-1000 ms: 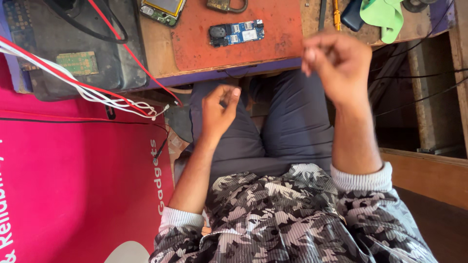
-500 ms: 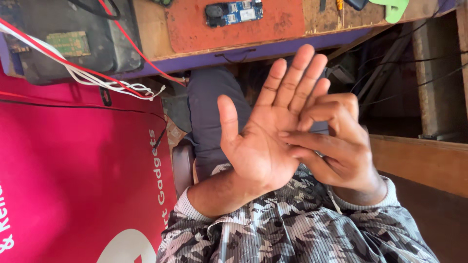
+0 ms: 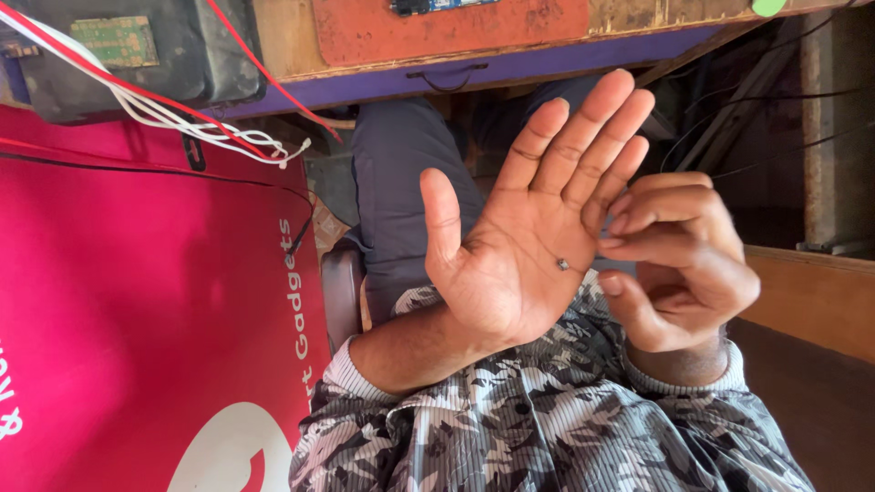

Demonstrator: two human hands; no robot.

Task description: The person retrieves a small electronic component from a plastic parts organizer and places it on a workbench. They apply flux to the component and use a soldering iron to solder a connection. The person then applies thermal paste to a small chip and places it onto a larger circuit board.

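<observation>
Sign: a large magenta-red panel with white shapes and white lettering (image 3: pixel 137 319) fills the left side, cut off by the left and bottom edges; one thin black cord crosses its top.
Small part: one tiny dark round metal piece (image 3: pixel 562 264) lies on the palm of the left hand, near the heel on the little-finger side; too small to tell what it is.
Left hand (image 3: pixel 524 237): held flat, palm up, four fingers straight and together, thumb spread; grasping nothing.
Right hand (image 3: pixel 679 264): just beside the left palm's edge, fingers curled inward with tips bunched toward the thumb, touching the left little finger; whether anything is pinched between them cannot be told.
Bench: a wooden worktop with a worn orange-red mat (image 3: pixel 456 27) and a purple front edge, cut off at the top.
Circuit boards: one green board (image 3: pixel 114 38) on a dark grey case; a blue one barely shows at the top edge.
Wires: a bundle of white wires (image 3: pixel 182 123) and two red ones hang off the case.
Hidden: the lap, mostly behind the hands and the camouflage sleeves (image 3: pixel 547 428).
</observation>
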